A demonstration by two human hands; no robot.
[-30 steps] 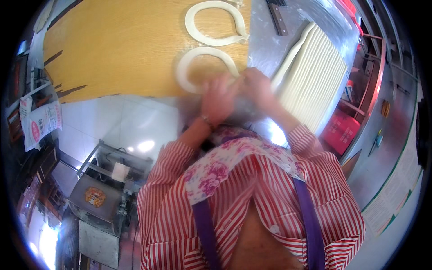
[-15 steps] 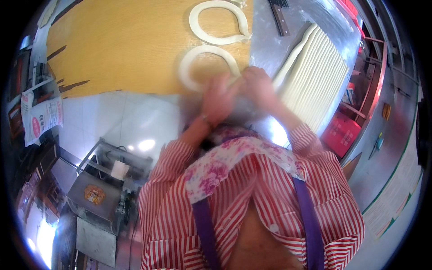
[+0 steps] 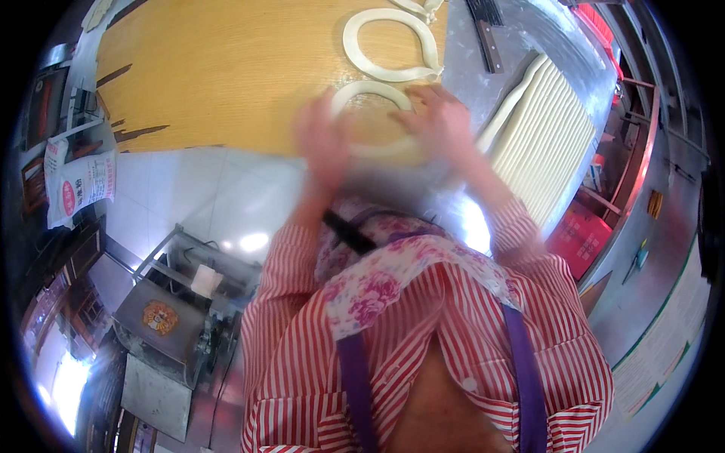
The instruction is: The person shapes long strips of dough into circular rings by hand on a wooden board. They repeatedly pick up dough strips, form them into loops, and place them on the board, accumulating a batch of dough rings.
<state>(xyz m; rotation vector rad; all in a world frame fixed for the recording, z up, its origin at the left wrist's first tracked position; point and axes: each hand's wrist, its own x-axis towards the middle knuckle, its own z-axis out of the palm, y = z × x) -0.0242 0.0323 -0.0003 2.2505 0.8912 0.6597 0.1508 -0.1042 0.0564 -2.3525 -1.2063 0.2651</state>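
A pale dough ring [image 3: 370, 87] lies near the front right corner of the yellow wooden board [image 3: 219, 68], between my two hands. My left hand [image 3: 325, 143] is at its left side, too smeared by motion for the fingers to show. At its right side is my right hand [image 3: 444, 128], thumb and fingers around the dough there. My hands cover parts of both sides. Just beyond lies a second dough ring [image 3: 353, 49], its ends joined at the right. Part of another dough piece [image 3: 414, 6] shows at the top edge.
Right of the board, a metal table [image 3: 521, 23] bears a row of dough strips [image 3: 547, 128] and a dark-handled tool [image 3: 489, 47]. At the left are a white printed bag [image 3: 81, 185] and a grey machine [image 3: 162, 317]. A red box [image 3: 580, 238] stands lower right.
My hands were close together at the ring's right end; now they are apart, one at each side. My left hand has moved left. The whole view has shifted slightly.
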